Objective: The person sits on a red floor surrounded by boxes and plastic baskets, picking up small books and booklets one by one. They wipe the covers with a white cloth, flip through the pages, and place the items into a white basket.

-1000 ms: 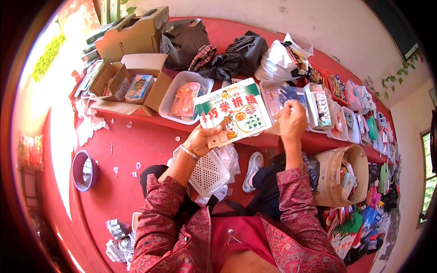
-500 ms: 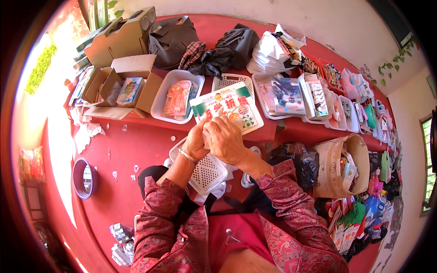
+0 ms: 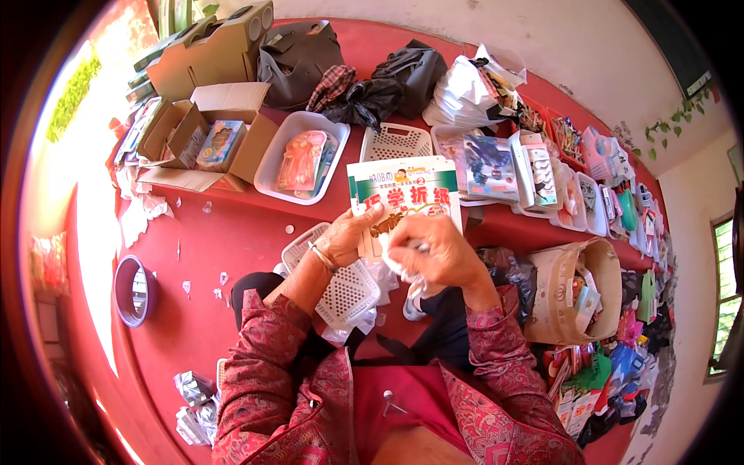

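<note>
My left hand (image 3: 341, 239) grips the lower left of a thin booklet (image 3: 407, 190) with a white and green cover and large red lettering, its thumb lying on the cover. The booklet is tilted up towards me, in front of the red-covered table. Over its lower right part, my right hand (image 3: 442, 252) is closed on a crumpled white cloth or tissue (image 3: 395, 267); which of the two I cannot tell. A white perforated plastic basket (image 3: 341, 291) sits below my hands, with clear plastic wrapping (image 3: 360, 322) beside it.
Along the red table (image 3: 341, 182) stand an open cardboard box (image 3: 252, 147), a white tub (image 3: 267, 182) with pink goods, another perforated basket (image 3: 395, 139), dark bags (image 3: 298, 66) and several stocked trays. A cardboard carton (image 3: 550, 298) stands at right; a purple bucket (image 3: 120, 306) on the left.
My hands have moved apart. The right one has come down and right with the white crumpled thing, while the booklet is turned more upright and its cover shows more fully.
</note>
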`<control>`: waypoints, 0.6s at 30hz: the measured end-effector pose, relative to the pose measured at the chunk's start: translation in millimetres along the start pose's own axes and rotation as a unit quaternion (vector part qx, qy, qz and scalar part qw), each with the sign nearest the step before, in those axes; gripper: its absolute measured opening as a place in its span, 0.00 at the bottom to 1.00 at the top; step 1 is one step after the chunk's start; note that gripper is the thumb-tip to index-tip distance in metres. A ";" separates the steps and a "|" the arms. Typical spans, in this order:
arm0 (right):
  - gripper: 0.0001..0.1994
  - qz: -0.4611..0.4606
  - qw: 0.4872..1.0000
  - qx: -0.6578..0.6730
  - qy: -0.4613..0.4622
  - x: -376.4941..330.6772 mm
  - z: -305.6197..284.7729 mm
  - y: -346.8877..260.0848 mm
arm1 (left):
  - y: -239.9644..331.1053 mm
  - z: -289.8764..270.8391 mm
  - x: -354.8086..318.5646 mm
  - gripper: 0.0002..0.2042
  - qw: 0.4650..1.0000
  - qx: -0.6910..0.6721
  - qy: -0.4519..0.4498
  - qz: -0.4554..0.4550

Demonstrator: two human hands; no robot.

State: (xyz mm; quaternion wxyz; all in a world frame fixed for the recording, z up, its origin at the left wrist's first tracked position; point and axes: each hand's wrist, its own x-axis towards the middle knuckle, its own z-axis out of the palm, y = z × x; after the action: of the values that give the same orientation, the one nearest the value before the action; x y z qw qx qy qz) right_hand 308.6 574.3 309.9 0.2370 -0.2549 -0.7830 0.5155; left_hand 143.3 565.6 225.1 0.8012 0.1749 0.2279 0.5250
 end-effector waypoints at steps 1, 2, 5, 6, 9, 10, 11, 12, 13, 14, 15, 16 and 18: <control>0.03 -0.047 0.998 -0.024 -0.036 0.6 4.6 -0.5 | -2.7 -1.2 1.8 0.15 1.000 0.005 -0.004 -0.002; 0.04 -0.094 0.992 -0.048 -0.072 1.6 10.3 -1.3 | -5.4 -2.0 3.4 0.15 1.000 0.011 -0.008 -0.003; 0.06 -0.223 0.958 -0.176 -0.026 5.2 37.5 9.9 | -4.4 -1.7 4.0 0.15 0.991 0.111 0.049 -0.052; 0.06 -0.250 0.945 -0.209 0.013 6.7 41.9 12.0 | -2.6 -1.9 3.2 0.14 0.982 0.164 0.068 -0.066; 0.07 -0.298 0.915 -0.249 0.112 17.1 48.2 16.8 | -5.1 -31.9 -3.5 0.15 0.975 0.192 -0.104 0.039; 0.07 -0.294 0.904 -0.286 0.123 19.6 48.4 19.9 | -8.5 -39.9 -2.9 0.15 0.956 0.249 -0.136 0.079; 0.07 -0.290 0.891 -0.323 0.133 21.9 48.2 24.0 | -11.9 -47.6 -1.8 0.16 0.931 0.302 -0.163 0.124; 0.07 -0.287 0.878 -0.355 0.142 23.5 46.9 27.9 | -16.4 -54.2 -3.4 0.16 0.894 0.389 -0.148 0.165; 0.07 -0.268 0.873 -0.387 0.132 25.6 42.1 29.2 | -20.9 -61.4 -4.6 0.16 0.847 0.473 -0.132 0.205; 0.08 -0.247 0.880 -0.390 0.107 30.3 33.8 31.3 | -20.9 -63.5 0.9 0.16 0.854 0.485 -0.113 0.149; 0.07 -0.266 0.861 -0.408 0.149 34.8 26.3 36.6 | -21.0 -65.6 5.9 0.17 0.858 0.498 -0.094 0.092; 0.07 -0.284 0.839 -0.424 0.190 38.4 19.0 41.7 | -20.7 -67.9 10.7 0.17 0.856 0.510 -0.074 0.035; 0.09 -0.203 0.843 -0.462 0.185 29.9 -12.5 44.8 | -6.2 -16.2 3.1 0.17 0.940 0.331 -0.036 -0.080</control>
State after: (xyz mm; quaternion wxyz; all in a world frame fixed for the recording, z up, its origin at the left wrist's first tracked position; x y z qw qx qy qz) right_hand 300.8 617.3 276.0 0.3316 -0.2608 -0.9064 -0.0221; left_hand 140.3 566.8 207.7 0.7453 0.4296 0.3732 0.3474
